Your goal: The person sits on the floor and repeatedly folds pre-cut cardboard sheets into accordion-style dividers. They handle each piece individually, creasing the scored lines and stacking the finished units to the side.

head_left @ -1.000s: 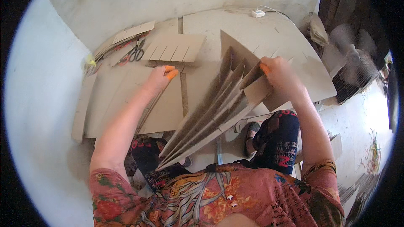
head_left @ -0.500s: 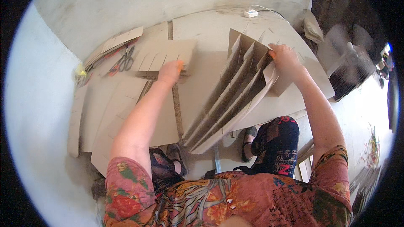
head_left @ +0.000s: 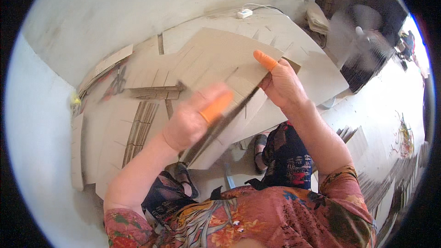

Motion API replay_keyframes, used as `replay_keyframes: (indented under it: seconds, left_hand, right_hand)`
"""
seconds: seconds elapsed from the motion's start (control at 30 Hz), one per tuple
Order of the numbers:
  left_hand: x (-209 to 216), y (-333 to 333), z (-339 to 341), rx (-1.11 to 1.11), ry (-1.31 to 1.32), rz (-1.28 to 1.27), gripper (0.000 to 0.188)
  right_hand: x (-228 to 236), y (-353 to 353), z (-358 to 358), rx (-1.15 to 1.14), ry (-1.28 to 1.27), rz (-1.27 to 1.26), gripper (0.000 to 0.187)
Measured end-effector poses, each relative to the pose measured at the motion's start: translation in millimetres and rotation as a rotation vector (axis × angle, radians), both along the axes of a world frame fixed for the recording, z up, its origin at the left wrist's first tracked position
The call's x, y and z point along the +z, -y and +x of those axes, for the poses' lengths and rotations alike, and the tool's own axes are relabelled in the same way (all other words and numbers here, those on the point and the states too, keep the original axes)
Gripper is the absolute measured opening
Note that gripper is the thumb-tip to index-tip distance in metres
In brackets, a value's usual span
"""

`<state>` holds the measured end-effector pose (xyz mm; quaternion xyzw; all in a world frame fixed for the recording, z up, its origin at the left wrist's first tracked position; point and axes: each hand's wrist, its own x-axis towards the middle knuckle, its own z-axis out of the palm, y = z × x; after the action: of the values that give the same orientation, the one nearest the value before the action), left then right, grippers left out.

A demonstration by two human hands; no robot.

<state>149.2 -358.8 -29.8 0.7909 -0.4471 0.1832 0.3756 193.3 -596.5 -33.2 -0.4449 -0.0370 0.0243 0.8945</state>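
Observation:
A cardboard divider (head_left: 225, 57) of slotted sheets lies pressed nearly flat, slanting across the table in front of me. My right hand (head_left: 285, 85) grips its far right edge, the thumb in an orange finger cover on the top sheet and the fingers beneath. Close to the divider's near left edge is my left hand (head_left: 190, 119), blurred by motion, also with an orange finger cover; whether it touches the cardboard I cannot tell. Stacked slotted cardboard strips (head_left: 138, 128) lie on the left, with another slotted stack (head_left: 154, 93) farther back.
Scissors (head_left: 118, 81) lie at the far left beside more cardboard sheets (head_left: 110, 61). A white plug block (head_left: 245, 14) with a cable sits at the table's back edge. Right of the table stands a fan (head_left: 360, 41). Cardboard pieces (head_left: 381, 186) are piled at lower right.
The fanned-open divider has folded down flat and tilted to the left. My left hand has left the back slotted stack and come nearer, beside the divider. The view has shifted right.

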Motion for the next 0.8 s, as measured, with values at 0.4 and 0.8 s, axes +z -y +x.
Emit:
replay_keyframes:
  seconds: [0.4, 0.8]
  left_hand:
    - [-5, -37, -39, 0.574, -0.688, 0.153, 0.026]
    - [-7, -66, -56, 0.597, -0.552, 0.245, 0.020]
  right_hand:
    - [1, 102, -15, -0.440, 0.561, -0.367, 0.016]
    - [-26, 108, -15, -0.401, 0.466, -0.627, 0.014]
